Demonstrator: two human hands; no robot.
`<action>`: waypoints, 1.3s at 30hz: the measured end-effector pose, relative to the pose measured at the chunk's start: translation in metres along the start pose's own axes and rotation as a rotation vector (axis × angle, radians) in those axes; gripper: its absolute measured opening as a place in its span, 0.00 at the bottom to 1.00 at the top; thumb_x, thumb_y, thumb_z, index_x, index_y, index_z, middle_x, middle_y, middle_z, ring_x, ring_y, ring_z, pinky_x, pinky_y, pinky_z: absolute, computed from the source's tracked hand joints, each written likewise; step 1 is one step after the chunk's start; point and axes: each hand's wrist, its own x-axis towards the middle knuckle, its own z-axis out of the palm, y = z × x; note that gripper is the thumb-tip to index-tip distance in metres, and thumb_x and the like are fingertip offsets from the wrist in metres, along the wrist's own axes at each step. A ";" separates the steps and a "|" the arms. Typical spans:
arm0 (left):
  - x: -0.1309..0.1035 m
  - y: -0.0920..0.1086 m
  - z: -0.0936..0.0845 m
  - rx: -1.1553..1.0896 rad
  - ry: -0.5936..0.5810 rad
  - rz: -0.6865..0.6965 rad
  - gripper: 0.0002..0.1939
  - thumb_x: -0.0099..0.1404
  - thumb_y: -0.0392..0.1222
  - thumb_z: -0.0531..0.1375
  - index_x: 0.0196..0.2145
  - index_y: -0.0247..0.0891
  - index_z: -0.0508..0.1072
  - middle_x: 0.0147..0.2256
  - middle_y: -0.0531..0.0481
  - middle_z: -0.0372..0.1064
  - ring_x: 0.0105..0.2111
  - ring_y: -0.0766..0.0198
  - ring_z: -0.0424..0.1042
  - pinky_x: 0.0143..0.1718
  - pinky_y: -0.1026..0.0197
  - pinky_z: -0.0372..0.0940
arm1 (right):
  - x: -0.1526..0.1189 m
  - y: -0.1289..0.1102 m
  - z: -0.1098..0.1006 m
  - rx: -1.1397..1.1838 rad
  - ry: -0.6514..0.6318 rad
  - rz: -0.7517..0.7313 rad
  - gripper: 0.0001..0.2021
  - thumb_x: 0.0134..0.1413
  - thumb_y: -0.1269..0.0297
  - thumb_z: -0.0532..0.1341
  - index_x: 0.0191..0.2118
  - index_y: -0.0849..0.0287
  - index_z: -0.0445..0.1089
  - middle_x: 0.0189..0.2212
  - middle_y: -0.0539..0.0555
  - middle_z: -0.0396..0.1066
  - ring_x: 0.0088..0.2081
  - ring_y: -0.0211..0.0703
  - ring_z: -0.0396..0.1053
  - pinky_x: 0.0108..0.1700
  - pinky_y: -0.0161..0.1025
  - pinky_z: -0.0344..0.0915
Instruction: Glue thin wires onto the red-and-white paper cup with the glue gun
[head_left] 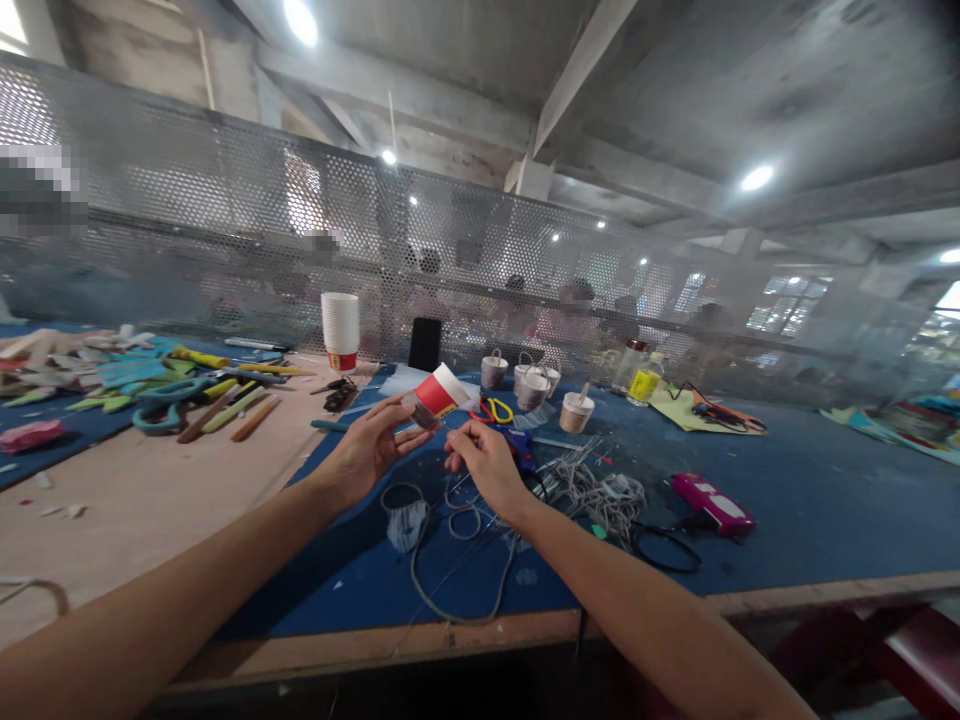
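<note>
My left hand [375, 445] holds a tilted paper cup [439, 397] between thumb and fingers. The cup has a white upper part, a red band and a grey lower part. Just right of the cup's lower end, my right hand [480, 455] is closed with thumb and fingertips together; what it pinches is too small to make out. Grey cord [465, 618] lies in loops on the blue mat below my hands. A tangled heap of grey cord [611, 500] is to the right of my right hand.
Grey cups [532, 390], a brown cup [576, 412], bottles [645, 382] and yellow-handled scissors [496, 409] stand or lie behind. A cup stack [340, 325] and tools [217, 395] are left. A magenta device [712, 503] lies right. A perforated screen [465, 240] rises behind.
</note>
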 end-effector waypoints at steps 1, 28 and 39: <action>0.000 0.000 0.000 0.000 -0.002 -0.006 0.11 0.62 0.33 0.65 0.43 0.35 0.76 0.40 0.40 0.82 0.37 0.54 0.83 0.41 0.56 0.78 | 0.000 0.000 0.000 0.003 0.000 0.001 0.11 0.60 0.58 0.61 0.28 0.56 0.68 0.18 0.45 0.67 0.25 0.40 0.70 0.37 0.38 0.67; -0.003 -0.002 -0.004 -0.005 -0.097 -0.153 0.13 0.66 0.38 0.63 0.47 0.32 0.79 0.47 0.35 0.81 0.41 0.54 0.82 0.46 0.58 0.76 | 0.003 0.002 -0.001 -0.043 0.016 0.053 0.10 0.57 0.61 0.61 0.26 0.56 0.68 0.16 0.45 0.65 0.24 0.40 0.70 0.34 0.37 0.67; -0.001 -0.004 -0.005 0.023 -0.060 -0.185 0.11 0.66 0.37 0.62 0.46 0.32 0.78 0.45 0.35 0.81 0.40 0.53 0.83 0.47 0.57 0.76 | 0.003 0.004 -0.001 -0.086 0.005 0.053 0.10 0.57 0.60 0.60 0.26 0.56 0.68 0.16 0.45 0.66 0.23 0.40 0.70 0.33 0.36 0.66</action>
